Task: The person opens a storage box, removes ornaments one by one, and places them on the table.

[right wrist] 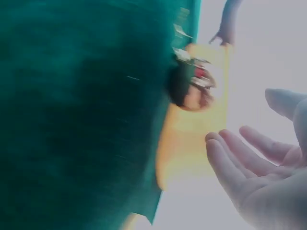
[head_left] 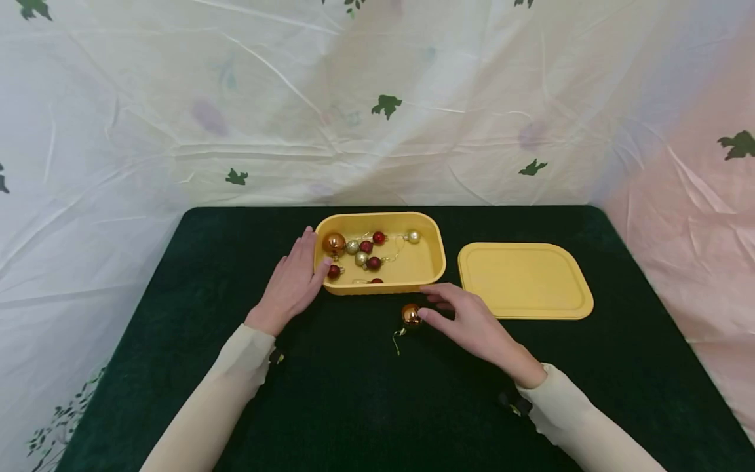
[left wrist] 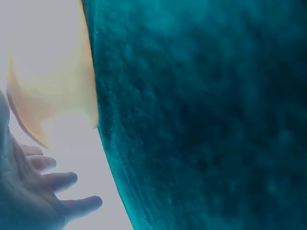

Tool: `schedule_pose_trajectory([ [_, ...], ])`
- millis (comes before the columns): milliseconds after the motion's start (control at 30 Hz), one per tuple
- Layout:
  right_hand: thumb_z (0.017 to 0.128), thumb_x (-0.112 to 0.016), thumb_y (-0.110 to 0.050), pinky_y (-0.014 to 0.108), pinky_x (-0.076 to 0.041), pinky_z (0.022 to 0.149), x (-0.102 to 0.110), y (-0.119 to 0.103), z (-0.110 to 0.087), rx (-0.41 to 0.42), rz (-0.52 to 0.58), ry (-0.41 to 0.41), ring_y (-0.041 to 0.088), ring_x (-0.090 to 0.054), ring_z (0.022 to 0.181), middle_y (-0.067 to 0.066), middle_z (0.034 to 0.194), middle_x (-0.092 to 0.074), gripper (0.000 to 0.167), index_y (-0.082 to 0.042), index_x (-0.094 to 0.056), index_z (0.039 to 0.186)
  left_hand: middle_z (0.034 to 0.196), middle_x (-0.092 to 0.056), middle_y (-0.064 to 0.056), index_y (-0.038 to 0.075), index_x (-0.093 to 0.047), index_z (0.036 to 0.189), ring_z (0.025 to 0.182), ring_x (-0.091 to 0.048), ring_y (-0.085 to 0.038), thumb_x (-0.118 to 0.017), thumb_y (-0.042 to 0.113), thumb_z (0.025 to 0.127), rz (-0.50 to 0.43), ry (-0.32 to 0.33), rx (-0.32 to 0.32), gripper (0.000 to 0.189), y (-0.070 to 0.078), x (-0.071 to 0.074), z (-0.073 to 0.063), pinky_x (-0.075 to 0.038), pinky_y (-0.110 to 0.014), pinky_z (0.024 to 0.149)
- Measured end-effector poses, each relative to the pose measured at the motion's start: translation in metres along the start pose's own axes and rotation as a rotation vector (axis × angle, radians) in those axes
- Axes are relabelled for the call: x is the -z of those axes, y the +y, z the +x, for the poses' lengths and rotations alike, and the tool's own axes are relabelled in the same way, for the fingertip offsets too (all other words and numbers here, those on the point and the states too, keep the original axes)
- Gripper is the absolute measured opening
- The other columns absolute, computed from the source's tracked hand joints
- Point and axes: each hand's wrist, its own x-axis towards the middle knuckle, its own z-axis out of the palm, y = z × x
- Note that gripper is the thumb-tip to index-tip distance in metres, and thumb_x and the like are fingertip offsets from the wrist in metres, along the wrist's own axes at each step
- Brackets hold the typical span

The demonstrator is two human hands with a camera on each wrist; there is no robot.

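Two-handed, with released grip: touching the box (head_left: 415,265) beside the left hand (head_left: 291,278). Extending the right hand (head_left: 472,321), with bauble (head_left: 409,316) by its thumb.

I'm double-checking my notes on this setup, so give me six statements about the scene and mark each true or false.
1. The left hand is at the left end of the yellow container. True.
2. Every ornament is inside the container. False: a copper ball ornament is outside it, next to the right hand.
3. Dark red ball ornaments are inside the container. True.
4. The container is closed. False: it is open, with the yellow lid lying to its right.
5. The tablecloth is dark green. True.
6. Both forearms are bare. False: pale sleeves cover them.
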Motion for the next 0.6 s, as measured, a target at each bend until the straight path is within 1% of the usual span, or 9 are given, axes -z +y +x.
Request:
schedule_pose_trajectory([
  [100, 0.102, -0.067, -0.036, 0.049, -0.057, 0.096, 0.009, -0.007, 0.003, 0.042, 0.012, 0.071, 0.023, -0.068, 0.114, 0.011, 0.132, -0.067, 0.044, -0.011, -0.062, 0.138, 0.174, -0.001, -0.014, 0.010, 0.002, 0.167, 0.157, -0.012, -0.041, -0.035, 0.049, 0.111, -0.010, 0.002, -0.012, 0.078, -0.004, -0.001, 0.002, -0.020, -0.066, 0.121],
  [200, 0.103, -0.066, -0.034, 0.049, -0.057, 0.096, 0.014, -0.012, 0.014, 0.094, 0.008, 0.111, 0.023, -0.068, 0.114, 0.010, 0.131, -0.068, 0.041, -0.010, -0.064, 0.137, 0.174, 0.002, -0.012, 0.013, 0.004, 0.167, 0.157, -0.009, -0.041, -0.035, 0.049, 0.111, -0.017, -0.013, -0.011, 0.077, -0.006, -0.001, 0.003, -0.019, -0.068, 0.120],
  [400, 0.102, -0.069, -0.032, 0.051, -0.055, 0.098, 0.016, -0.015, 0.039, 0.166, -0.025, 0.121, 0.030, -0.065, 0.120, 0.009, 0.136, -0.066, 0.042, -0.009, -0.065, 0.137, 0.174, 0.004, -0.006, 0.015, 0.005, 0.167, 0.158, -0.006, -0.039, -0.031, 0.051, 0.111, 0.005, -0.039, -0.014, 0.076, -0.006, -0.002, 0.003, -0.018, -0.069, 0.120],
  [533, 0.100, -0.071, -0.030, 0.051, -0.053, 0.102, 0.016, -0.018, 0.056, 0.224, -0.069, 0.123, 0.028, -0.062, 0.125, 0.009, 0.137, -0.066, 0.041, -0.010, -0.067, 0.136, 0.174, 0.005, -0.004, 0.017, 0.006, 0.167, 0.158, -0.005, -0.039, -0.030, 0.051, 0.111, 0.033, -0.049, -0.006, 0.075, -0.005, 0.000, 0.005, -0.018, -0.069, 0.120],
  [600, 0.100, -0.072, -0.030, 0.050, -0.052, 0.103, 0.015, -0.019, 0.065, 0.243, -0.085, 0.106, 0.027, -0.061, 0.128, 0.009, 0.138, -0.066, 0.041, -0.011, -0.067, 0.136, 0.174, 0.006, -0.004, 0.017, 0.007, 0.167, 0.158, -0.005, -0.039, -0.030, 0.053, 0.111, 0.047, -0.058, 0.005, 0.076, -0.004, 0.001, 0.005, -0.018, -0.068, 0.120],
])
